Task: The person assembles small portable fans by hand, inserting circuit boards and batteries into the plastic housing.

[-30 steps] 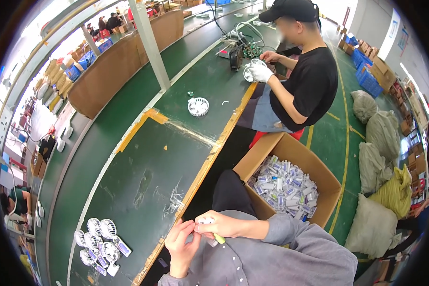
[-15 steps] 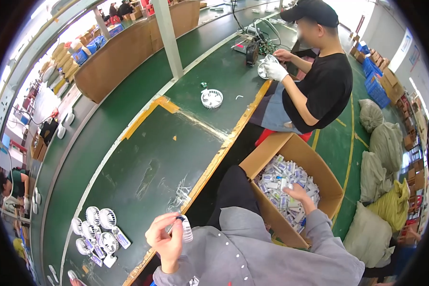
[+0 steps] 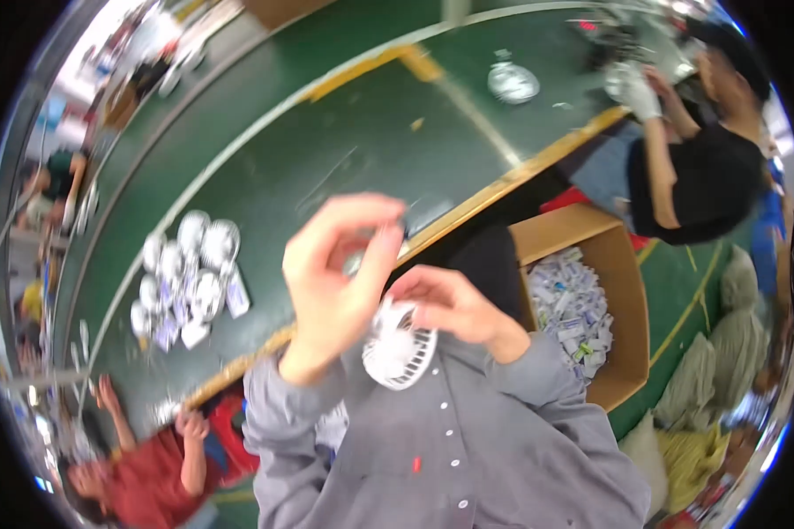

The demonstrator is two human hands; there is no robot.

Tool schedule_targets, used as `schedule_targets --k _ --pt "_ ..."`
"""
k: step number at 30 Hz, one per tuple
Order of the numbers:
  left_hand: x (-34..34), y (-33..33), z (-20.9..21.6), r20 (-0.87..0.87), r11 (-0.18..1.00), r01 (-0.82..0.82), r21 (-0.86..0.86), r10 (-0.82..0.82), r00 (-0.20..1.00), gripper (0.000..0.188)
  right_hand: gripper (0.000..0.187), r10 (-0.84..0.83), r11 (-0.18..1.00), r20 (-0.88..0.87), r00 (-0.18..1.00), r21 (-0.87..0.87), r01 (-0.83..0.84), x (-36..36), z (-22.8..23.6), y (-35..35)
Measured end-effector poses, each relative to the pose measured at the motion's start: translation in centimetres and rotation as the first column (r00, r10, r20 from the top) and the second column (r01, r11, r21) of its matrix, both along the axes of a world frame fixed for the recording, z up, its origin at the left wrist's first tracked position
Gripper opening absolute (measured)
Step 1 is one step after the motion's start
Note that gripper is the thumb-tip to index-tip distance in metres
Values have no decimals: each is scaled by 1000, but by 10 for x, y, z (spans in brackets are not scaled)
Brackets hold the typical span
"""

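Observation:
My left hand [image 3: 335, 273] is raised over the table edge, thumb and fingers curled to a pinch. What lies between its fingertips is too blurred to make out. Just beside and lower, my right hand [image 3: 454, 309] grips a small white fan head [image 3: 399, 353] with a round slatted cage, in front of my grey shirt. On the green table at left lies a cluster of small white handheld fans [image 3: 205, 291], some with labelled handles.
An open cardboard box [image 3: 631, 326] of small white-and-purple packets [image 3: 569, 300] stands at my right. Another white fan [image 3: 513, 82] lies farther along the table [image 3: 326, 167]. A person in black [image 3: 697, 176] works at far right; one in red [image 3: 163, 472] sits at lower left.
My right hand has left the packet box and come to the fan head, which my left hand held before. Both hands are now close together. The view has swung left.

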State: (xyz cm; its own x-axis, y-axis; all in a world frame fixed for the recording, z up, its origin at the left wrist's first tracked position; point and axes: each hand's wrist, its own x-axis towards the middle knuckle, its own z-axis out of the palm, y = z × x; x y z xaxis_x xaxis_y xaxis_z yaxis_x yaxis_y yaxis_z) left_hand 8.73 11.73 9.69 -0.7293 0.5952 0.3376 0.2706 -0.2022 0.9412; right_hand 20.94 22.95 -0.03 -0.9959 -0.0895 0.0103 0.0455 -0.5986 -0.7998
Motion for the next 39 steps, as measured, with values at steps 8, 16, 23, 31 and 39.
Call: schedule_targets --k 8,16,23,31,39 --pt "-81 -28 -36 106 963 -6 -269 36 994 36 40 -295 937 217 930 -126 326 -37 -15 13" --pt "-217 -171 -124 -811 221 -794 -566 23 584 76 44 -148 854 196 969 -468 225 -50 -48 113" --pt "-196 -156 -140 -717 263 -674 -690 -125 685 64 23 -811 429 124 572 791 436 -100 -74 218" --pt "-185 -147 -104 -507 239 -469 -850 -130 852 75 25 -968 167 21 251 800 576 -148 -83 326" --pt "-144 -81 -32 -350 790 -236 -567 28 936 82 60 -544 318 -303 783 789 526 -127 -24 151"
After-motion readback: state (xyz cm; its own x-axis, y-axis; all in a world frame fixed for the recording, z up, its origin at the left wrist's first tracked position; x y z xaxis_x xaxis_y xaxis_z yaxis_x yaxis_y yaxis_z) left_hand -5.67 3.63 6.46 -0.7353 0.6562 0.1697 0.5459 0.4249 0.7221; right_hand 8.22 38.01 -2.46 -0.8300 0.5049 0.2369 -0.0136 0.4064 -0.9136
